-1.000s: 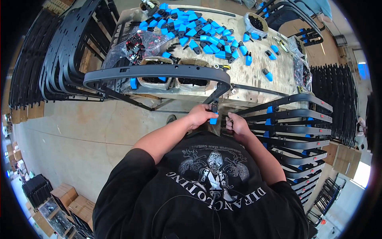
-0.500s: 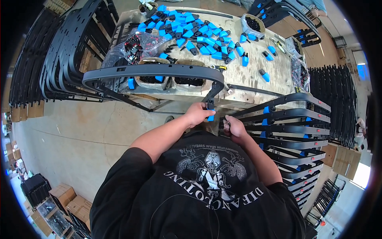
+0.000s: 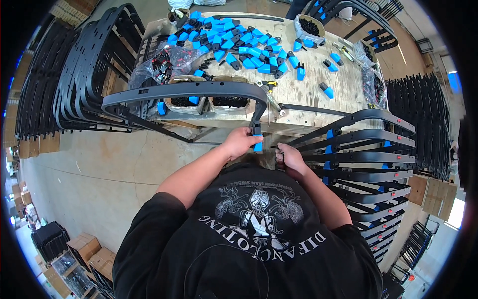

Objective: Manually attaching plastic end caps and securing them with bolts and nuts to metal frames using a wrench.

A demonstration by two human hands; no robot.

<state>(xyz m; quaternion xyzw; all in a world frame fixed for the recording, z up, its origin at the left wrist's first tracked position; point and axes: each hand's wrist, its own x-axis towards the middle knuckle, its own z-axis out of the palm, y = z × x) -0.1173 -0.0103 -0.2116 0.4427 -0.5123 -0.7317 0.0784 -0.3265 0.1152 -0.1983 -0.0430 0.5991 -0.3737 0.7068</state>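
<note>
A wooden workbench [image 3: 308, 97] fills the top of the view, with black curved frames stacked on either side: a leaning stack on the left [image 3: 74, 84], too overlapped to count, and a tiered stack on the right [image 3: 368, 164] showing about nine rails, several carrying blue clips. One more black frame [image 3: 184, 92] lies across the bench's near edge, its end post hanging down toward the person. The left hand [image 3: 241, 142] is closed around the blue clip [image 3: 258, 146] at the foot of that post, just below the bench edge. The right hand [image 3: 289, 157] is curled shut around something small; what it is cannot be told. On the bench, several dozen blue-and-black clips [image 3: 239, 42] lie heaped, too many to count. Two open cardboard trays [image 3: 229, 99] at the near edge hold black parts; a round tub [image 3: 309, 27] at the far side holds small black pieces; a clear bag [image 3: 164, 62] on the left holds dark hardware. Brown cartons [image 3: 87, 249] sit on the floor at lower left.
</note>
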